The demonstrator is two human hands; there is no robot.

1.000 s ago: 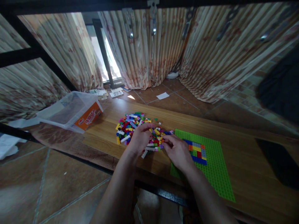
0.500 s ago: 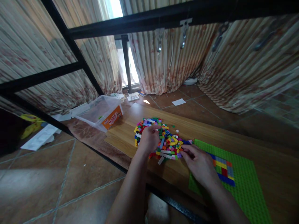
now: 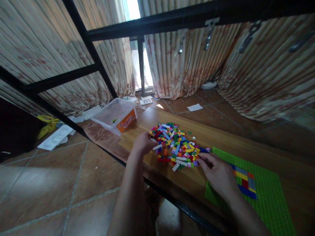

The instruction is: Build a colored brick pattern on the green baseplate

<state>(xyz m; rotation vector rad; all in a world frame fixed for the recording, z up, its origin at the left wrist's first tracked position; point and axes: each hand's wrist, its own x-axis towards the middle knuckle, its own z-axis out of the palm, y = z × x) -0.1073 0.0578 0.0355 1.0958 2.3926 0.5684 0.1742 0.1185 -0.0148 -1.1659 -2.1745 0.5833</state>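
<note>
Multicoloured toy building bricks [image 3: 177, 149] lie in a loose heap on a wooden board. My left hand [image 3: 142, 144] is at the heap's left edge, thumb and forefinger apart, close to a white brick [image 3: 157, 147]; its other fingers are hidden. At the right end, my right hand [image 3: 216, 168] has its fingers bent and the tips close together beside yellow and purple bricks. Whatever may be between those fingertips is too small to make out. Partly behind the right wrist, a green baseplate [image 3: 268, 193] carries a flat patch of joined coloured bricks [image 3: 244, 182].
A clear plastic box [image 3: 105, 119] with an orange label stands at the board's left end. Black metal bars [image 3: 152, 26] cross above and to the left. Papers [image 3: 195, 107] lie on the tiled floor, with striped curtains [image 3: 164, 68] behind.
My left hand has drawn back from over the heap to its left edge, uncovering bricks. My right hand stays by the heap's right end. The whole view has shifted slightly.
</note>
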